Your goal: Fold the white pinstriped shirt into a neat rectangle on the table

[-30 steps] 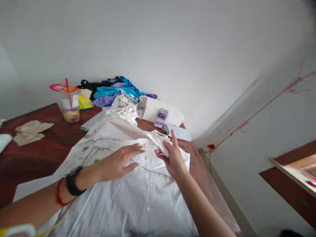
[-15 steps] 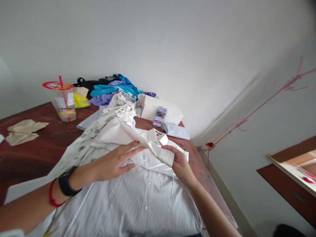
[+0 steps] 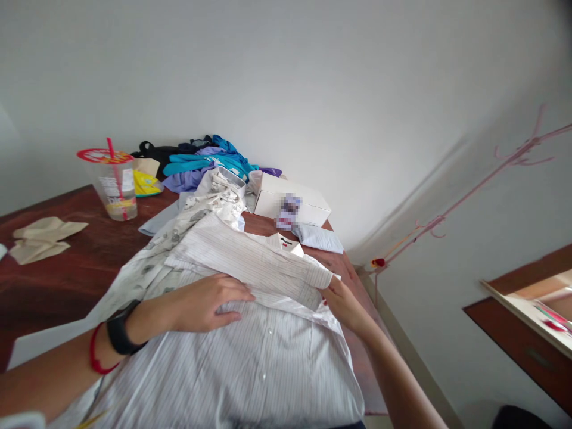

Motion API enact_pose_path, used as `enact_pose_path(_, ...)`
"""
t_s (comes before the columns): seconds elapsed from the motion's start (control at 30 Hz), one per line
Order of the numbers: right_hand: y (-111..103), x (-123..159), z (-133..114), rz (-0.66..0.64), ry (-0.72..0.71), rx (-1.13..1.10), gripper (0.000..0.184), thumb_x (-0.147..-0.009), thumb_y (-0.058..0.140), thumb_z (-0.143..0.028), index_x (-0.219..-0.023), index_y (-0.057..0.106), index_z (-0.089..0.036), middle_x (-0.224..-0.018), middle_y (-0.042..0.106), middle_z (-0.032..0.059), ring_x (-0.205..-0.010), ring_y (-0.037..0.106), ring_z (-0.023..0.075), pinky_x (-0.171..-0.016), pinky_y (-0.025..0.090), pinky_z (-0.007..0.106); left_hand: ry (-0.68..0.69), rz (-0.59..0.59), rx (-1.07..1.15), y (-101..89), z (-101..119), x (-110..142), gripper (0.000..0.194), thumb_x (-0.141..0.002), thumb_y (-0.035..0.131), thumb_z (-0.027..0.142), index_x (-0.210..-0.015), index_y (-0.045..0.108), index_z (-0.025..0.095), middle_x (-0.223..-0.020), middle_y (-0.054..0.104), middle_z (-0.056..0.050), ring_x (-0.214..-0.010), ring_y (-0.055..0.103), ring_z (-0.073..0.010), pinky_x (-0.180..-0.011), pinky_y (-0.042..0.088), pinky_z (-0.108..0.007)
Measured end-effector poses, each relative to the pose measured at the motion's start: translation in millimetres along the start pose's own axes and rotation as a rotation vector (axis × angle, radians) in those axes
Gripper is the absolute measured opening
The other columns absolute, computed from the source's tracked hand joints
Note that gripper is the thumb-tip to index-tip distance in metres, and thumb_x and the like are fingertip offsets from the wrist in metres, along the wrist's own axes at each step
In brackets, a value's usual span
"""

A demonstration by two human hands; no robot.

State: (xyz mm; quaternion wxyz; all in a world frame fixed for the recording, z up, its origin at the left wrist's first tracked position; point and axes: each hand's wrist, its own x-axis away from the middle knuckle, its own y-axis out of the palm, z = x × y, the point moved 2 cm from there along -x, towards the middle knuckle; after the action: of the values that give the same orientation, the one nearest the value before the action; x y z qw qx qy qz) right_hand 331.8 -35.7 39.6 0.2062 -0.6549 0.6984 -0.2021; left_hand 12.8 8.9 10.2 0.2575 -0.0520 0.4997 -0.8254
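A white striped button-up shirt lies spread over the table, its collar at the far end. One sleeve is laid across the upper part of the shirt, from left to right. My right hand pinches the cuff of that sleeve at the shirt's right edge; the fingertips are partly hidden. Resting on the cloth just below the sleeve, my left hand is palm down, thumb apart from the fingers, with nothing in it. A black band and a red cord circle the left wrist.
Beyond the shirt lie a patterned white shirt, a pile of blue and purple clothes and a white box. A plastic cup with a red straw stands left, behind crumpled tan paper. A pink rack leans at right.
My right hand has moved right and toward me, drawing the cuff along. The sleeve, twisted and raised before, now lies flatter across the shirt. My left hand has come slightly toward me.
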Motion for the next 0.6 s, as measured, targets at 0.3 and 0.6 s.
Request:
enact_pose_path(0.3, -9.4, 1.9, 15.5, 0.163, 0.251, -0.768, 0.022, -0.076, 0.076, -0.035, -0.091, 0.078, -0.018, -0.082, 0.08, 0.0061, -0.071, 0.074, 0.0248, -0.056, 0.057, 0.028, -0.144, 0.003, -0.24, 10.4, -10.8, 7.5, 0.071, -0.096, 0.063, 0.055, -0.16, 0.04, 0.034, -0.164, 0.041, -0.009, -0.151, 0.037, -0.0363, -0.123, 0.029, -0.055)
enact_pose_path(0.6, -16.0, 0.6, 76.6, 0.221, 0.331, -0.7, 0.026, -0.075, 0.075, -0.037, -0.09, 0.076, -0.017, -0.084, 0.079, 0.0083, -0.077, 0.074, 0.0263, -0.062, 0.057, 0.031, -0.343, 0.218, -0.388, 19.3, -29.4, 9.4, 0.051, -0.1, 0.052, 0.055, -0.136, 0.063, 0.02, -0.144, 0.061, -0.017, -0.137, 0.053, -0.0391, -0.116, 0.037, -0.059)
